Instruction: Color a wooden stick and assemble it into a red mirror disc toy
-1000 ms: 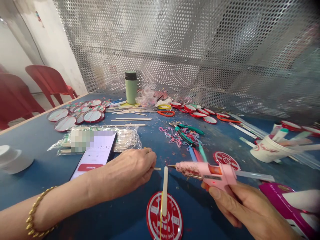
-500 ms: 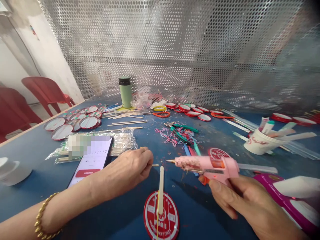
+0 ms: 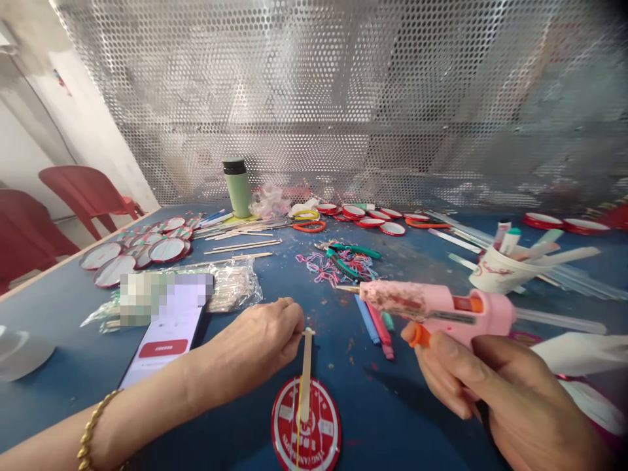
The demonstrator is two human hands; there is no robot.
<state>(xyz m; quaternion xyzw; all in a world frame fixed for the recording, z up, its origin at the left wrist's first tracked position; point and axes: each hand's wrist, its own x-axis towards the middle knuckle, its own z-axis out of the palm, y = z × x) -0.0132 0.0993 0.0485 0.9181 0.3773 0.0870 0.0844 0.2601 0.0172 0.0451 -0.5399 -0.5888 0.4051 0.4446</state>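
My right hand (image 3: 481,379) grips a pink glue gun (image 3: 422,307) with an orange trigger, its metal nozzle pointing left and a clear glue stick (image 3: 559,320) out of its back. My left hand (image 3: 275,327) is closed in a pinch on a small thin wooden stick (image 3: 310,332); its tip shows at the upper end of a flat craft stick (image 3: 307,373). That craft stick lies on a round red lid (image 3: 328,418) with white print and extends past its rim. A yellow strand runs along the lid beside it.
Left are a phone (image 3: 167,347), bagged sticks (image 3: 235,284) and round lids (image 3: 115,269). Ahead lie green-handled pliers (image 3: 343,261) on colourful clips, markers (image 3: 377,327) and scissors (image 3: 309,226). A cup of pens (image 3: 505,271) stands right; a green bottle (image 3: 238,190) stands before the perforated metal panel (image 3: 294,78).
The glue gun has moved right and slightly up, away from the craft stick. My left hand has brought the small stick to the craft stick's upper end. The view has shifted slightly.
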